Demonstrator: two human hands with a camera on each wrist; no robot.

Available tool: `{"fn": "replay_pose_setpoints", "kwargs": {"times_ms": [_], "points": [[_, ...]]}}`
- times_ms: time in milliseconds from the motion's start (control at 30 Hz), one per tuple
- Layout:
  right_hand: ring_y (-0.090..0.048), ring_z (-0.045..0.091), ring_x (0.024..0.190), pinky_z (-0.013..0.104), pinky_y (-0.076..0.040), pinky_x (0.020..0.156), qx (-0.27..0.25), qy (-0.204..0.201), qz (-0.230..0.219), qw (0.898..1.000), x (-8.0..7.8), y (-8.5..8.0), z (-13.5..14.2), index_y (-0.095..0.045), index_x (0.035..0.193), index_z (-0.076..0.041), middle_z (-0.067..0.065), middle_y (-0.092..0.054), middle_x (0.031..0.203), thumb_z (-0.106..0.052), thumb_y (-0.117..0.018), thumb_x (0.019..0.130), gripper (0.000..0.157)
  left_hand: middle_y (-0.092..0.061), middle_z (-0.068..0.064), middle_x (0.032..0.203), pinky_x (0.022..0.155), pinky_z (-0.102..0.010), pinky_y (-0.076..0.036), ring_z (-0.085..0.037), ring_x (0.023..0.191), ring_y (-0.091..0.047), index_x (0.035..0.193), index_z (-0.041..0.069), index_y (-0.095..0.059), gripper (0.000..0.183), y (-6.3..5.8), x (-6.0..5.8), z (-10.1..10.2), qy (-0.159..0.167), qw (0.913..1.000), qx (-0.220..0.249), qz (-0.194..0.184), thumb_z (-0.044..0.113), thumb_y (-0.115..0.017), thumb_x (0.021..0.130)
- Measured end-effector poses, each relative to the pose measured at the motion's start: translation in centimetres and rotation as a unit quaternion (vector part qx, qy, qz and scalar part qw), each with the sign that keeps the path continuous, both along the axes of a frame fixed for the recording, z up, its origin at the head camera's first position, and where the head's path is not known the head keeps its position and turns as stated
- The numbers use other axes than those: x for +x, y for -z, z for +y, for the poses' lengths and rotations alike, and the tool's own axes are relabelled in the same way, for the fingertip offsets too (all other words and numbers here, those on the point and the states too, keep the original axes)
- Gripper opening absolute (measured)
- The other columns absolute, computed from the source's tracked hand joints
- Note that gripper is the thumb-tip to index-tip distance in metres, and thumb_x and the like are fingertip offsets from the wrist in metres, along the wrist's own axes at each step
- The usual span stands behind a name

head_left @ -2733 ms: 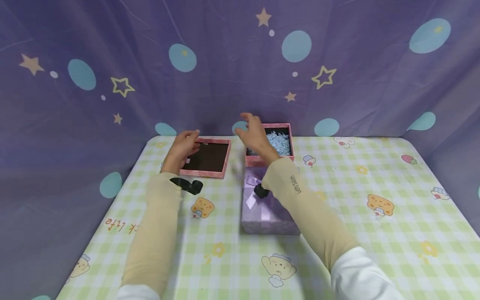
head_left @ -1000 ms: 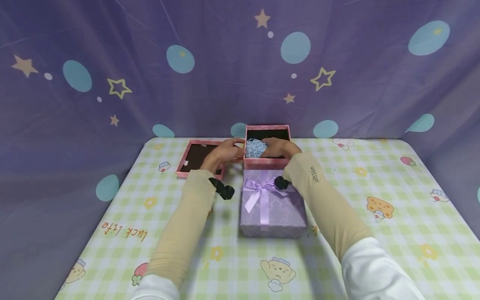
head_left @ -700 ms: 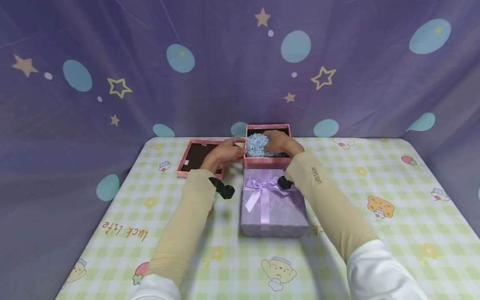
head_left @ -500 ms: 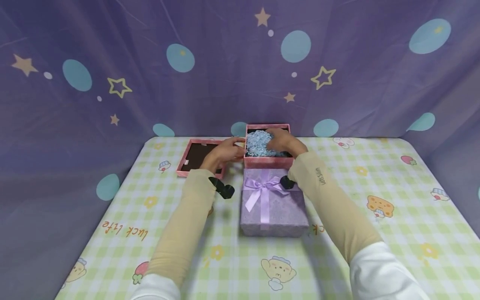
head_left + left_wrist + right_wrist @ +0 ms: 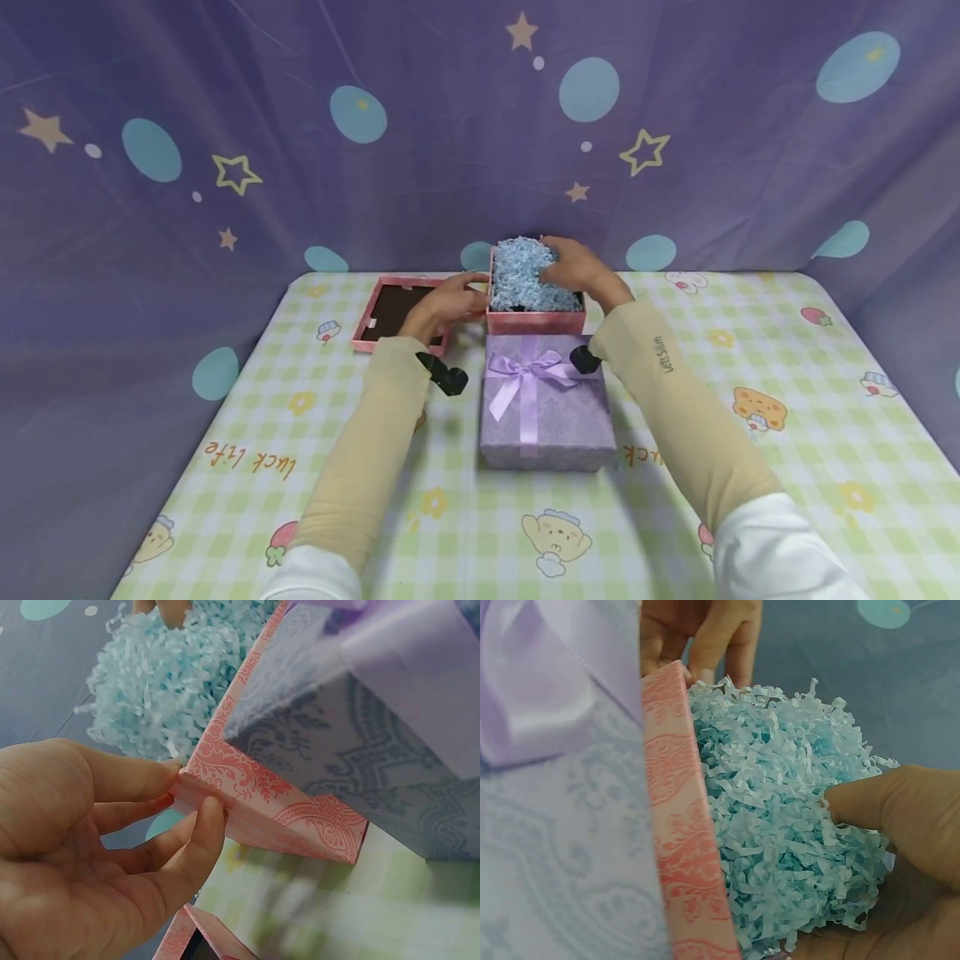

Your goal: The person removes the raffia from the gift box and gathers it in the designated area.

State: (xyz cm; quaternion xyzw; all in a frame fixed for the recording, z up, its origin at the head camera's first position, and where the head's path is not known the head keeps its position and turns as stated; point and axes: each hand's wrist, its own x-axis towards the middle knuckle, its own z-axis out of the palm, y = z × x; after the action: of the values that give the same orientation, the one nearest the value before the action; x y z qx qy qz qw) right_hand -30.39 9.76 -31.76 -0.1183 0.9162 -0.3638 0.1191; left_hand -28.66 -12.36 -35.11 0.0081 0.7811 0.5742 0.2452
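Note:
A wad of light-blue shredded paper [image 5: 522,268] bulges above the rim of a pink box [image 5: 536,322] at the back of the table. My right hand [image 5: 576,267] grips the wad from its right side, thumb pressed into the shreds in the right wrist view [image 5: 907,825]. At the box's left side, my left hand [image 5: 450,305] pinches the wall at a corner, as the left wrist view shows, thumb at the rim and fingers against the outer face. A purple gift box [image 5: 555,417] with a lilac ribbon bow [image 5: 528,371] stands right in front of the pink box.
A pink box lid [image 5: 390,315] lies upturned left of the pink box, its dark inside showing, partly behind the left hand. A purple patterned curtain [image 5: 450,192] hangs behind the table. The checked tablecloth [image 5: 360,517] bears printed cartoon figures.
My left hand came over from the lid to the pink box and stays there. My right hand reached into the box, gathered the shredded paper and lifted it up above the rim.

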Motion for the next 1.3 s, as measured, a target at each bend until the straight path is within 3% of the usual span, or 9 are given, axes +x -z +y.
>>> {"fn": "replay_pose_setpoints", "kwargs": {"times_ms": [233, 367, 600, 867, 967, 1133, 1300], "points": [[-0.022, 0.031, 0.144, 0.051, -0.027, 0.114, -0.015, 0.001, 0.015, 1.0, 0.1, -0.9, 0.6, -0.029, 0.15, -0.009, 0.011, -0.027, 0.156, -0.01, -0.061, 0.087, 0.071, -0.048, -0.013, 0.116, 0.107, -0.044, -0.041, -0.025, 0.112, -0.05, 0.147, 0.005, -0.029, 0.055, 0.0, -0.2, 0.0, -0.002, 1.0, 0.0, 0.001, 0.001, -0.047, 0.095], [-0.022, 0.031, 0.144, 0.051, -0.027, 0.114, -0.026, 0.004, 0.02, 0.999, 0.2, -1.4, 0.9, -0.029, 0.151, -0.011, 0.011, -0.026, 0.157, -0.011, -0.06, 0.088, 0.07, -0.048, -0.015, 0.117, 0.107, -0.044, -0.041, -0.024, 0.108, -0.051, 0.145, 0.002, -0.03, 0.054, 0.0, -0.2, 0.1, -0.004, 1.0, 0.005, 0.003, -0.001, -0.047, 0.094], [-0.023, 0.033, 0.144, 0.054, -0.03, 0.112, -0.04, 0.018, 0.02, 0.999, 0.7, -2.1, 1.5, -0.027, 0.151, -0.013, 0.01, -0.025, 0.157, -0.011, -0.06, 0.089, 0.07, -0.045, -0.025, 0.135, 0.108, -0.045, -0.04, -0.034, 0.126, -0.046, 0.148, 0.002, -0.024, 0.057, 0.2, -0.1, 0.1, -0.001, 0.9999, 0.011, -0.002, 0.0, -0.047, 0.096], [-0.022, 0.033, 0.144, 0.055, -0.031, 0.111, -0.058, 0.023, 0.03, 0.998, 1.4, -3.3, 2.4, -0.025, 0.152, -0.016, 0.01, -0.022, 0.158, -0.01, -0.058, 0.09, 0.071, -0.049, -0.016, 0.111, 0.106, -0.045, -0.042, -0.021, 0.096, -0.052, 0.146, -0.001, -0.027, 0.057, 0.3, -0.1, 0.2, -0.005, 0.9998, 0.017, 0.013, -0.002, -0.047, 0.093], [-0.022, 0.034, 0.144, 0.056, -0.032, 0.11, -0.065, 0.024, 0.033, 0.997, 1.6, -3.8, 2.7, -0.024, 0.152, -0.016, 0.01, -0.02, 0.159, -0.01, -0.058, 0.09, 0.071, -0.049, -0.019, 0.118, 0.106, -0.045, -0.042, -0.023, 0.102, -0.052, 0.146, 0.0, -0.028, 0.056, 0.2, -0.1, 0.2, -0.002, 0.9999, 0.014, 0.009, -0.001, -0.046, 0.094], [-0.02, 0.034, 0.144, 0.056, -0.032, 0.11, -0.077, 0.03, 0.033, 0.996, 2.0, -4.4, 3.4, -0.022, 0.153, -0.017, 0.009, -0.018, 0.159, -0.011, -0.057, 0.091, 0.071, -0.042, -0.026, 0.139, 0.107, -0.045, -0.041, -0.032, 0.125, -0.046, 0.147, 0.003, -0.029, 0.054, 0.1, -0.1, 0.2, -0.001, 0.9999, 0.01, -0.002, 0.0, -0.046, 0.096], [-0.021, 0.034, 0.144, 0.056, -0.033, 0.109, -0.08, 0.042, 0.038, 0.995, 2.5, -4.9, 4.2, -0.022, 0.153, -0.017, 0.009, -0.018, 0.159, -0.011, -0.056, 0.091, 0.072, -0.045, -0.025, 0.138, 0.107, -0.044, -0.041, -0.035, 0.13, -0.044, 0.147, 0.006, -0.03, 0.055, 0.0, -0.1, 0.2, -0.011, 0.9999, 0.008, -0.008, 0.0, -0.048, 0.096]]}}
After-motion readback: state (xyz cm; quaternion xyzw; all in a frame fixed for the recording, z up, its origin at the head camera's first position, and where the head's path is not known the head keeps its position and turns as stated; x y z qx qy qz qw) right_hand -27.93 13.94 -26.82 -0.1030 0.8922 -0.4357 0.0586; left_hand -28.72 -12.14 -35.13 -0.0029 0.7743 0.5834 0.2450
